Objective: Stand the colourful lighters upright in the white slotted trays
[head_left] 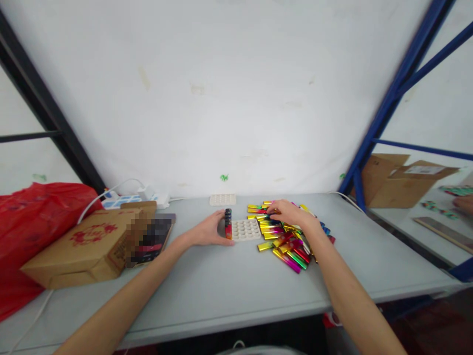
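Note:
A white tray with round holes [248,230] lies on the grey table. Several upright tubes [228,223] stand in its left column, dark on top and red at the bottom. My left hand [207,230] rests on the table against the tray's left side, fingers curled round those tubes. A heap of shiny metallic tubes [286,240], gold, pink, green and red, lies right of the tray. My right hand [288,213] reaches over the heap's far part, fingers bent down onto the tubes; whether it grips one is hidden.
A second white tray [222,199] lies by the wall. A brown cardboard box [88,245] and a red plastic bag [25,222] sit at the left, with a power strip [129,198] behind. A blue rack post [384,118] stands at the right; another person's hand [463,203] works beyond it.

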Motion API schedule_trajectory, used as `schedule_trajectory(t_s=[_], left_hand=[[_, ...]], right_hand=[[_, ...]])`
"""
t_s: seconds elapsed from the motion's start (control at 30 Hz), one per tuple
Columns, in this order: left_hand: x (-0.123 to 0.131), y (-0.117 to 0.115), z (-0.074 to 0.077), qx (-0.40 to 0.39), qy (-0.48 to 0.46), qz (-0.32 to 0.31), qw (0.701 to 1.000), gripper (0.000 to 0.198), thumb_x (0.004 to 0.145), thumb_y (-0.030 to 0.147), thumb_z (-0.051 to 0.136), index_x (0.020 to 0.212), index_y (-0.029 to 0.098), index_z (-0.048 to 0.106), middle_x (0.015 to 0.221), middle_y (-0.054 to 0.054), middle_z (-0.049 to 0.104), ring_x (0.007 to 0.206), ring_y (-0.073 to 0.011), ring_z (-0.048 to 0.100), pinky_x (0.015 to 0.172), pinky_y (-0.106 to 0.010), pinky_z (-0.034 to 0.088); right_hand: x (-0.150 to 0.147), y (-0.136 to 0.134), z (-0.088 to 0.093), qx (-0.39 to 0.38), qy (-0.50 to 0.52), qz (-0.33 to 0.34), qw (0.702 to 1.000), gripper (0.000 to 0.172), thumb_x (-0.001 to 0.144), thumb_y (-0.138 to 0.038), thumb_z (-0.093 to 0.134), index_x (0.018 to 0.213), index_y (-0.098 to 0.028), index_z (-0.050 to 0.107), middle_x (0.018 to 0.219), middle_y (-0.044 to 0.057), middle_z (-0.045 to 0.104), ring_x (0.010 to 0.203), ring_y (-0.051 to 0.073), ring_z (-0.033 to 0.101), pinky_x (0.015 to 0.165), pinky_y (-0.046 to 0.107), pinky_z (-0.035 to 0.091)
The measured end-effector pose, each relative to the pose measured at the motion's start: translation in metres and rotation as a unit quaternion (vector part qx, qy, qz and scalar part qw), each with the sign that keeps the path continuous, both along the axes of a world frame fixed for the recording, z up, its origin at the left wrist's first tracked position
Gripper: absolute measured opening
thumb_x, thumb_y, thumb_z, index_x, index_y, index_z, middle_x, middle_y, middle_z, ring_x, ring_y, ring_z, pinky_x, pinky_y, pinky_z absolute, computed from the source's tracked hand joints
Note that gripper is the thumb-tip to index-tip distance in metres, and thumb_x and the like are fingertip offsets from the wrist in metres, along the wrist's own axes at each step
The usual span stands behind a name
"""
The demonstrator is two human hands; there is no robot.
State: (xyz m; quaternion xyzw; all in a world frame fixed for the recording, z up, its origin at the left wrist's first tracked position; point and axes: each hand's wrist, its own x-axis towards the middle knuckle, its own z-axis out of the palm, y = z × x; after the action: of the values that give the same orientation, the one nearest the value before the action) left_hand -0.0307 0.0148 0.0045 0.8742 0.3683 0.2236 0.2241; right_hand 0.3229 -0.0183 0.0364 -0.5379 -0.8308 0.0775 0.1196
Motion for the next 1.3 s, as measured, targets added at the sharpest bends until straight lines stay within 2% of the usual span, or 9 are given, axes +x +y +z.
schedule_trajectory(t_s=[0.2,0.43,0.63,0.8,0.9,1.0,1.07,1.2,1.3], left_hand=[[0.0,-0.005,0.003,0.007,0.02,-0.005,1.0,0.088,0.061,0.066,0.093,0.128,0.015,0.068,0.138,-0.016,0.064,0.128,-0.0388,0.063,0.117,-0.051,0.049],[-0.011,-0.014,0.012,0.019,0.042,-0.013,0.999,0.079,0.063,0.064,0.092,0.12,0.014,0.072,0.13,-0.014,0.062,0.124,-0.0355,0.062,0.115,-0.046,0.051],[-0.026,-0.013,0.013,0.008,0.055,-0.033,0.998,0.08,0.067,0.06,0.092,0.128,0.012,0.069,0.138,-0.016,0.061,0.132,-0.0368,0.06,0.12,-0.048,0.048],[-0.03,-0.009,0.01,-0.007,0.059,-0.047,0.997,0.09,0.067,0.062,0.092,0.139,0.015,0.066,0.153,-0.017,0.057,0.145,-0.0405,0.052,0.127,-0.05,0.04],[-0.03,-0.011,0.01,-0.016,0.05,-0.061,0.997,0.089,0.069,0.06,0.092,0.142,0.017,0.065,0.158,-0.016,0.054,0.148,-0.0399,0.049,0.129,-0.05,0.037],[-0.028,-0.013,0.011,-0.013,0.039,-0.067,0.997,0.091,0.071,0.058,0.092,0.146,0.015,0.063,0.16,-0.017,0.052,0.149,-0.0394,0.048,0.131,-0.051,0.034],[-0.028,-0.013,0.009,-0.01,0.036,-0.064,0.997,0.095,0.07,0.057,0.093,0.148,0.014,0.06,0.16,-0.018,0.052,0.148,-0.0391,0.049,0.131,-0.051,0.034],[-0.027,-0.012,0.007,-0.007,0.036,-0.06,0.997,0.093,0.069,0.055,0.094,0.147,0.015,0.061,0.158,-0.017,0.054,0.147,-0.0391,0.051,0.13,-0.05,0.035],[-0.028,-0.011,0.005,-0.004,0.033,-0.058,0.998,0.09,0.069,0.053,0.094,0.144,0.015,0.063,0.156,-0.017,0.055,0.144,-0.0389,0.053,0.129,-0.051,0.038]], right_hand=[[-0.004,0.0,0.004,0.043,0.022,-0.001,0.999,0.019,0.093,-0.028,0.077,0.108,-0.018,0.083,0.112,0.012,0.079,0.108,0.029,0.07,0.098,0.036,0.051],[-0.019,-0.001,0.004,0.013,0.275,-0.018,0.961,0.04,0.095,-0.053,0.069,0.112,-0.018,0.078,0.081,0.003,0.075,0.071,0.02,0.066,0.066,0.029,0.048],[-0.055,0.002,0.0,0.017,0.487,-0.048,0.872,0.05,0.081,-0.066,0.077,0.096,-0.018,0.077,0.073,0.0,0.066,0.069,0.016,0.058,0.066,0.029,0.046],[-0.084,-0.007,-0.002,-0.097,0.644,-0.011,0.758,0.055,0.078,-0.074,0.078,0.093,-0.023,0.066,0.088,0.001,0.067,0.073,0.017,0.062,0.071,0.031,0.053],[-0.096,-0.015,-0.003,-0.161,0.667,0.044,0.726,0.052,0.082,-0.071,0.077,0.099,-0.025,0.06,0.083,-0.002,0.063,0.065,0.014,0.058,0.069,0.031,0.054],[-0.106,-0.022,-0.004,-0.196,0.647,0.042,0.735,0.051,0.086,-0.072,0.072,0.102,-0.026,0.057,0.067,-0.01,0.043,0.051,0.01,0.036,0.05,0.023,0.039],[-0.112,-0.023,-0.005,-0.187,0.61,0.007,0.77,0.051,0.088,-0.074,0.068,0.096,-0.026,0.055,0.064,-0.011,0.034,0.049,0.009,0.024,0.045,0.021,0.024],[-0.12,-0.023,-0.01,-0.053,0.503,-0.051,0.861,0.059,0.092,-0.077,0.055,0.068,-0.024,0.044,0.058,-0.007,0.033,0.054,0.011,0.03,0.05,0.027,0.022],[-0.124,-0.023,-0.012,0.031,0.431,-0.073,0.899,0.058,0.092,-0.07,0.051,0.059,-0.025,0.035,0.057,-0.005,0.031,0.058,0.013,0.033,0.056,0.03,0.023]])
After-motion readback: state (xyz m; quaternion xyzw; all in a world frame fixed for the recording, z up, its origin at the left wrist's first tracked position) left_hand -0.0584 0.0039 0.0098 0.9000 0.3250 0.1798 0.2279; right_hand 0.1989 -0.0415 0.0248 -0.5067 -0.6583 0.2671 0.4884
